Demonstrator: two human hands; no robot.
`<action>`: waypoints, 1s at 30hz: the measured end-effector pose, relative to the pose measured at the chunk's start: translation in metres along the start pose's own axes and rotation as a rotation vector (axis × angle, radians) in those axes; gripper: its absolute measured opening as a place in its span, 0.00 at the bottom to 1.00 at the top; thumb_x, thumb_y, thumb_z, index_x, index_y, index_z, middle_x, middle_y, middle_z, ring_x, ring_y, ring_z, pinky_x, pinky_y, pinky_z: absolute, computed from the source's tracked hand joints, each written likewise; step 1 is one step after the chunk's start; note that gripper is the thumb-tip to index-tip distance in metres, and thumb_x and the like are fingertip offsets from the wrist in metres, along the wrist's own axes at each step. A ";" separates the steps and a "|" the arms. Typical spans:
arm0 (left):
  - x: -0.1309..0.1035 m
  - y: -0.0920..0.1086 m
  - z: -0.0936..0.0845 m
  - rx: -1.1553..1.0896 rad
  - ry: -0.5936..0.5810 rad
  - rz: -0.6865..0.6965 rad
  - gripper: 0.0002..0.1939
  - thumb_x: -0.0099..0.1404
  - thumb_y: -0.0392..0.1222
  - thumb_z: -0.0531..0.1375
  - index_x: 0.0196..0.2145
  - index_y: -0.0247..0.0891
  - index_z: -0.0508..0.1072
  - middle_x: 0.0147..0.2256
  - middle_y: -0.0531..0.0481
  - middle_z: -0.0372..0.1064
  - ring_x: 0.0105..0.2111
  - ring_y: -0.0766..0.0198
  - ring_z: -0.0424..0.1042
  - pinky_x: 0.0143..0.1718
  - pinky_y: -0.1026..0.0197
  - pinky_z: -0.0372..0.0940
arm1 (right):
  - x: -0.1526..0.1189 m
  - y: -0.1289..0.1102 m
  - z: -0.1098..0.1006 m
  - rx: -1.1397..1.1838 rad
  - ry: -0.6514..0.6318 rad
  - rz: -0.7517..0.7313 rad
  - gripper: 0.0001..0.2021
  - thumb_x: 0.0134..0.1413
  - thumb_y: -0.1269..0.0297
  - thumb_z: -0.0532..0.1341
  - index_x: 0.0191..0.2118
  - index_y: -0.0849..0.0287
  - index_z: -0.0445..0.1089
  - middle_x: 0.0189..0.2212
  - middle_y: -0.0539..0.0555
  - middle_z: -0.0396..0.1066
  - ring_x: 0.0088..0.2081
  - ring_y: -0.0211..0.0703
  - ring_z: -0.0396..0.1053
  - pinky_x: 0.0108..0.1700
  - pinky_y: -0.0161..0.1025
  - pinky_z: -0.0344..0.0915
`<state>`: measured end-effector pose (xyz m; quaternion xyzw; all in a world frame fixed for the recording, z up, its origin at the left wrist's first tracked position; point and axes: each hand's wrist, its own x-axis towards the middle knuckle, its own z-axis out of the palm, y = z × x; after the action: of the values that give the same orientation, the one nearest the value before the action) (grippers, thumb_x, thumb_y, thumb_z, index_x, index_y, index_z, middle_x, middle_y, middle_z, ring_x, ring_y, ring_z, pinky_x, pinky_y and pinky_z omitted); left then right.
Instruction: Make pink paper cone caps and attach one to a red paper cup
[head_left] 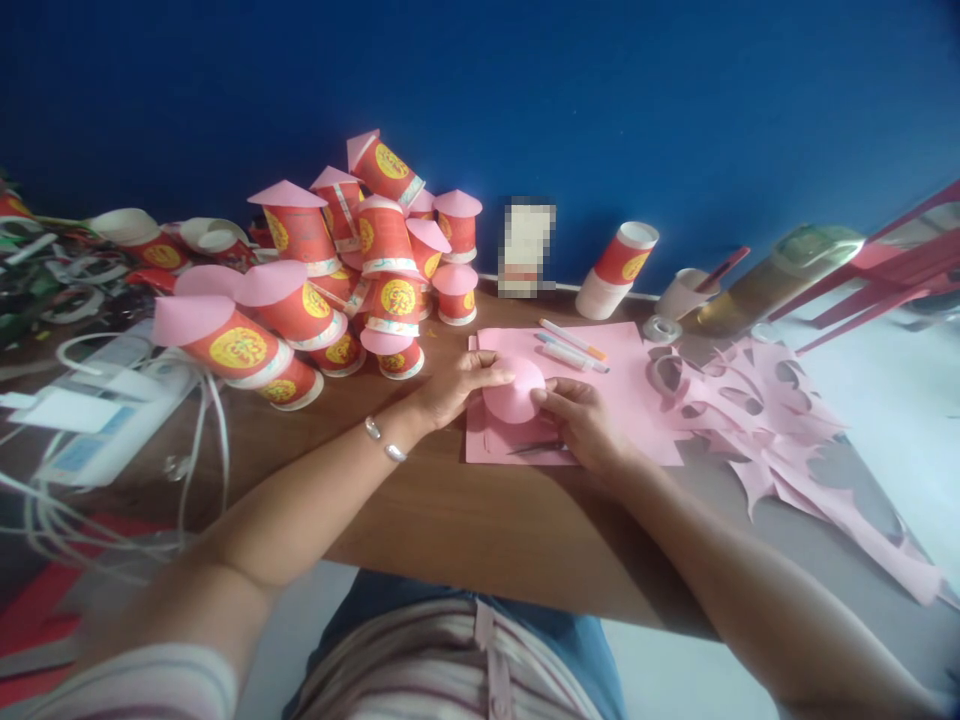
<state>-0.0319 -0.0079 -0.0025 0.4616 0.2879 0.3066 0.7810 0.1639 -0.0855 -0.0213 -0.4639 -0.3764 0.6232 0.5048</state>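
Observation:
Between my two hands is a pink paper disc, held up over the sheets. My left hand pinches its left side with the thumb on top. On the right side, my right hand grips the edge between thumb and fingers. Beneath lies a stack of pink paper sheets. A dark pair of scissors rests on the near part of the stack, partly covered by my right hand. Several pens, one with an orange end, lie on the far part of the sheets.
Red paper cups with pink cone tops are piled at the left back. White cables and a power strip lie far left. Pink paper scraps, a tape roll, stacked cups and a bottle stand to the right.

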 end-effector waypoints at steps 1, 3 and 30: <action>0.000 0.000 0.000 0.001 -0.008 0.002 0.21 0.50 0.48 0.77 0.35 0.31 0.81 0.33 0.45 0.79 0.33 0.64 0.74 0.37 0.63 0.65 | 0.000 0.001 -0.001 -0.025 0.005 -0.011 0.19 0.45 0.49 0.77 0.28 0.59 0.74 0.23 0.46 0.69 0.25 0.33 0.59 0.28 0.35 0.53; -0.001 0.001 0.001 0.011 -0.026 -0.001 0.21 0.51 0.49 0.76 0.36 0.31 0.81 0.34 0.45 0.79 0.34 0.63 0.74 0.38 0.63 0.65 | 0.000 0.002 -0.003 -0.079 0.013 -0.031 0.20 0.47 0.47 0.76 0.27 0.58 0.73 0.23 0.46 0.67 0.24 0.33 0.58 0.28 0.36 0.51; -0.003 0.003 0.003 0.083 -0.031 -0.027 0.20 0.47 0.47 0.77 0.33 0.31 0.81 0.30 0.47 0.76 0.31 0.65 0.71 0.36 0.62 0.63 | -0.003 -0.001 0.002 -0.052 -0.071 -0.042 0.19 0.46 0.49 0.77 0.37 0.57 0.79 0.33 0.51 0.77 0.34 0.41 0.71 0.42 0.40 0.66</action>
<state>-0.0321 -0.0107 0.0022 0.4943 0.2946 0.2765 0.7697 0.1629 -0.0883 -0.0191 -0.4463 -0.4199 0.6187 0.4917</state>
